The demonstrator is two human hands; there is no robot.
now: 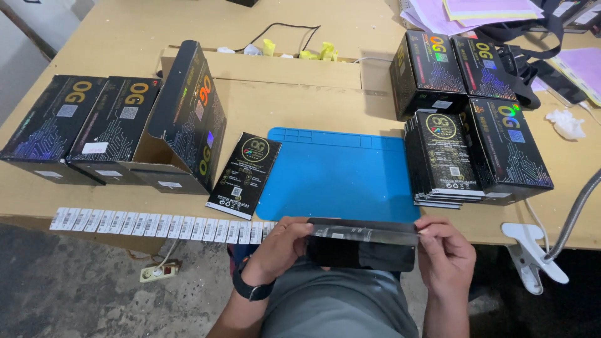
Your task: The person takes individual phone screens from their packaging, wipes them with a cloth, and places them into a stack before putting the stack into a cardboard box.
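I hold a flat black box over my lap, just below the table's front edge. My left hand grips its left end and my right hand grips its right end. Ahead of it a blue work mat lies on the wooden table. A black printed card lies at the mat's left edge. A stack of the same black cards stands at the mat's right edge.
Black boxes line the left, one open box standing beside them. More black boxes sit at the right. A strip of barcode stickers runs along the front edge. A white clamp grips the right edge. A power strip lies on the floor.
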